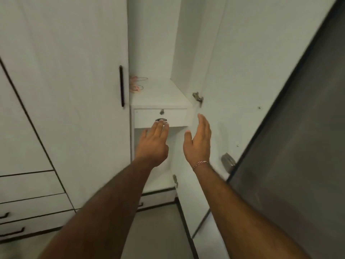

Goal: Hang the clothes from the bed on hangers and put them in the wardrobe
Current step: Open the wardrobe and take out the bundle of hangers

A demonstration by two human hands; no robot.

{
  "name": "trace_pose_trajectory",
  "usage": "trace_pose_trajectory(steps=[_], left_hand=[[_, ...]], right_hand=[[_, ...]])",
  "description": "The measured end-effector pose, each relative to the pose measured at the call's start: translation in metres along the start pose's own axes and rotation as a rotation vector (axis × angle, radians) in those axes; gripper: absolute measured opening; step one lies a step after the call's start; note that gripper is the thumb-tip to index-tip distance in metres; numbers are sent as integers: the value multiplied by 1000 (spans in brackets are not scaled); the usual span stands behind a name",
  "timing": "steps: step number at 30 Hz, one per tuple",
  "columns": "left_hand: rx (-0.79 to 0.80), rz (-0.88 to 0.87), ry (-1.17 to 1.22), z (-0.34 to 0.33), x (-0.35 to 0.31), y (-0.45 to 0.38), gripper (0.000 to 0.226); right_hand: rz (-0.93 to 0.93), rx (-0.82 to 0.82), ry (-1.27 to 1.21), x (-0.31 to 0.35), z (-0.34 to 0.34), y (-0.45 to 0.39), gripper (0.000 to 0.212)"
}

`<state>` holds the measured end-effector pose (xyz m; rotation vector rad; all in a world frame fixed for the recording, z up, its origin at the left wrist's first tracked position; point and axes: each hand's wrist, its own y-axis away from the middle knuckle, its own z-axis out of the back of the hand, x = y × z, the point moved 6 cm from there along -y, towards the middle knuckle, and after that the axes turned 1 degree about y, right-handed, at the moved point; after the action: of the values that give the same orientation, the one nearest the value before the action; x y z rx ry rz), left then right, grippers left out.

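Wardrobe [61, 86] open; pink hangers [136, 83] lie on shelf [160, 92]; both hands [153, 144] [198, 144] empty, fingers [160, 128] extended together.

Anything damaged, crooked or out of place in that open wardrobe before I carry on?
Nothing looks broken or askew. The pink wire hangers lie in a loose heap on the white shelf above the small locked drawer, not on a rail. Both the left hand and right hand are empty.

Light is dim, flat, greenish-grey; no glare. My fingers [160, 128] smear with motion blur. Wide-angle view bends the wardrobe door [65, 90] edges. Soft shadow fills the recess under the drawer [175, 117]. Overall focus soft.
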<state>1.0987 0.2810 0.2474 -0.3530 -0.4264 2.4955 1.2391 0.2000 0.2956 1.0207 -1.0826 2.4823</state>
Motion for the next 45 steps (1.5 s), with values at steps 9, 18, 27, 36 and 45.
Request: trace_pose_trajectory(steps=[9, 18, 27, 36, 45], left_hand=[[-83, 44, -100, 54, 171, 4, 75], [-172, 191, -84, 82, 239, 22, 75], [-151, 295, -190, 76, 213, 37, 74], [-222, 302, -214, 87, 137, 40, 73], [-287, 316, -301, 117, 124, 56, 73]], right_hand=[[-200, 526, -205, 92, -151, -52, 51], [-234, 603, -419, 141, -236, -121, 63], [-430, 646, -723, 106, -256, -154, 68], [-331, 820, -797, 143, -226, -177, 91], [-316, 874, -895, 138, -206, -189, 93]])
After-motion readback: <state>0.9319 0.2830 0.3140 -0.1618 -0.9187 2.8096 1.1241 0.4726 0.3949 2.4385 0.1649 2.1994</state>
